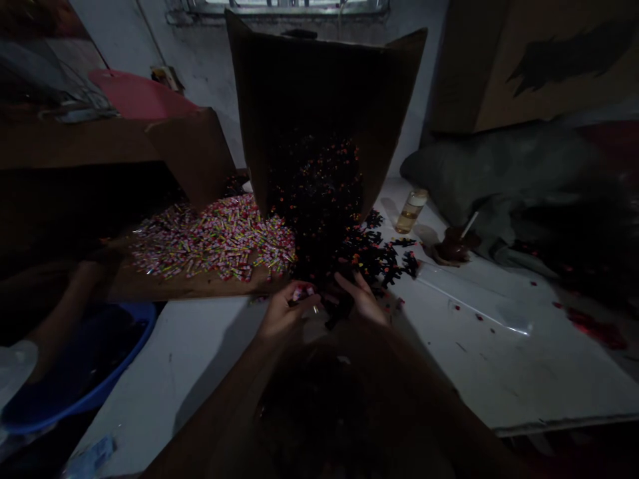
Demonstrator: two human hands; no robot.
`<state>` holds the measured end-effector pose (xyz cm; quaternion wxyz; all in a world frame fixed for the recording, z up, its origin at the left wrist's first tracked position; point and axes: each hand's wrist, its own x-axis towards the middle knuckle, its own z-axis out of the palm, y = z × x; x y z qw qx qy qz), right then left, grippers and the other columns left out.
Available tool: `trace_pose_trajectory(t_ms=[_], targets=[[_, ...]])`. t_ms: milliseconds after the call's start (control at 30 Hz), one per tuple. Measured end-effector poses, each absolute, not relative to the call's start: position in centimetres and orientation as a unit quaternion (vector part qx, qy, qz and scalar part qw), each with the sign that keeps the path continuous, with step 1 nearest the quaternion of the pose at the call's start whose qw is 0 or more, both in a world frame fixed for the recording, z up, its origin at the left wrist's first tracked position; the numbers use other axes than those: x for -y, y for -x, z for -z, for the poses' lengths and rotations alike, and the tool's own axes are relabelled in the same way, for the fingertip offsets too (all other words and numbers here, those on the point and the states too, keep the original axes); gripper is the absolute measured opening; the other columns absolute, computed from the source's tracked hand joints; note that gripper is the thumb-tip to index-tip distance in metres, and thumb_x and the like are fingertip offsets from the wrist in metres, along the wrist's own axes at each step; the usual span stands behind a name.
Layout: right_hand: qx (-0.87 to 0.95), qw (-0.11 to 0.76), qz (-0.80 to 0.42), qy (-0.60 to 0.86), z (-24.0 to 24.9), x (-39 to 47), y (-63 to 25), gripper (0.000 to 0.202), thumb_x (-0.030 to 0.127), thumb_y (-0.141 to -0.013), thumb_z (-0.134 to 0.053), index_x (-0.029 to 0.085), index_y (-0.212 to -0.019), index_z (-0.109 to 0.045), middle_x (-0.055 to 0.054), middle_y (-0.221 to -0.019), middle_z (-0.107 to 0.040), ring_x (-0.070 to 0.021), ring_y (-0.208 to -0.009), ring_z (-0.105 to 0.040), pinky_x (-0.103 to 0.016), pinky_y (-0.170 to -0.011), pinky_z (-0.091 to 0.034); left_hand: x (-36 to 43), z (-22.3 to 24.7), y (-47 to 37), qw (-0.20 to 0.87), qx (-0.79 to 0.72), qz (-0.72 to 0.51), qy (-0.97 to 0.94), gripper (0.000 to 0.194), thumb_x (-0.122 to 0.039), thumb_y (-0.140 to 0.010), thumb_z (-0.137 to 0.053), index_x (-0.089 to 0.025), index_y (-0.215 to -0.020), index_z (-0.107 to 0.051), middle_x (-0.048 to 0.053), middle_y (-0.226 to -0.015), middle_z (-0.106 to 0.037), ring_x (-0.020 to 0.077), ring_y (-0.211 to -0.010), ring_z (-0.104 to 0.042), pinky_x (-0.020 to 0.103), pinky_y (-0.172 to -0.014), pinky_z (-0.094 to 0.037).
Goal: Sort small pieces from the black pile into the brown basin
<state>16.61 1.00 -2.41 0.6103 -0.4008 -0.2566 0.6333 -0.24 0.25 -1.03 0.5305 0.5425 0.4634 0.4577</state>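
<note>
My left hand [285, 311] is closed around a few small pink-and-white wrapped pieces [301, 293] at the front of the work surface. Across from it, my right hand [365, 301] has its fingers stretched apart at the edge of a heap of small black pieces [324, 219] with orange and red spots. Black material lies between the two hands, too dark to make out. The heap spills from an open cardboard box [324, 73] lying on its side. To the left, many more pink, white and yellow pieces [224, 236] are spread on cardboard [200, 287].
At the right stand a clear bottle [410, 211] with yellowish liquid and a brown pot [455, 245] with a white stick. A clear plastic strip [474, 299] lies on the white table [499, 372]. Another person's arm [64, 313] reaches over a blue basin [100, 392] at the left.
</note>
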Motion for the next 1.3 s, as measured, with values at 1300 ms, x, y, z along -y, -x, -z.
trace_pose_trajectory(t_ms=[1300], targets=[[0.258,0.608,-0.619,0.424,1.6,-0.1,-15.5,0.053,0.050,-0.041,-0.097,0.021,-0.079,-0.074,-0.002,-0.070,-0.073,-0.0207,-0.065,-0.069,-0.034,-0.059,-0.061,0.3,1.4,1.0,0.360,-0.496,-0.486,-0.623,0.023,-0.042,-0.082,-0.072,-0.022,-0.086,-0.081,0.002,-0.074,-0.075,0.0185,-0.070,-0.064,0.026,-0.069,-0.047]])
